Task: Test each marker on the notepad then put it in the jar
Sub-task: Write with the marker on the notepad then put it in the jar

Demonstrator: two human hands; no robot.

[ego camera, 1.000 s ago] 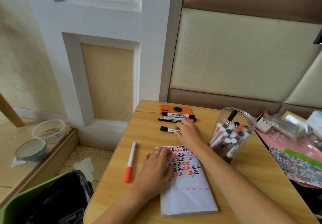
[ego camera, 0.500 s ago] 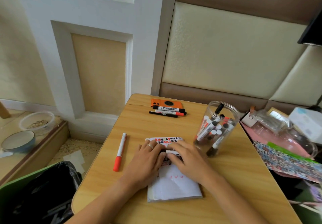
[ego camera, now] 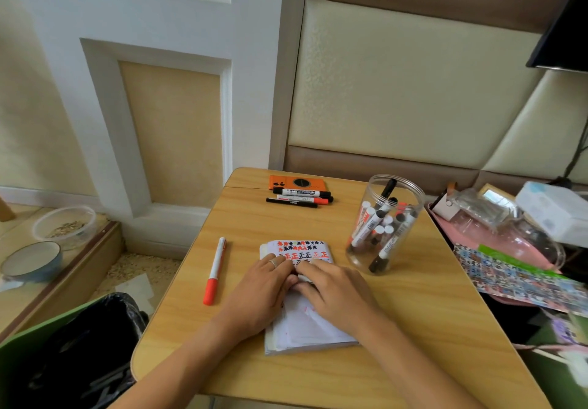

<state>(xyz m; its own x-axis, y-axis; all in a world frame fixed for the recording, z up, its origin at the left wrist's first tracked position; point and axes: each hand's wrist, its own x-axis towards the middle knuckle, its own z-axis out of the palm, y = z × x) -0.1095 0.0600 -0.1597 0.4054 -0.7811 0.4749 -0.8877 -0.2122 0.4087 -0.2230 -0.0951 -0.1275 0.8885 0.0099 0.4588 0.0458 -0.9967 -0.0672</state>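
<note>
While both hands [ego camera: 305,284] meet over notepad [ego camera: 305,329], fingers curled on marker [ego camera: 304,278]; uncapping judged next, jar [ego camera: 385,224] at 1 o'clock.

Rows of the character 正, in red and black, are written on the notepad [ego camera: 297,254]; marker labels stay illegible.

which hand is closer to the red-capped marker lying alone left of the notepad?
Left. The left hand rests on the notepad, just to the right of the red-capped marker. The right hand sits farther right on the same pad, beyond the left one.
</note>
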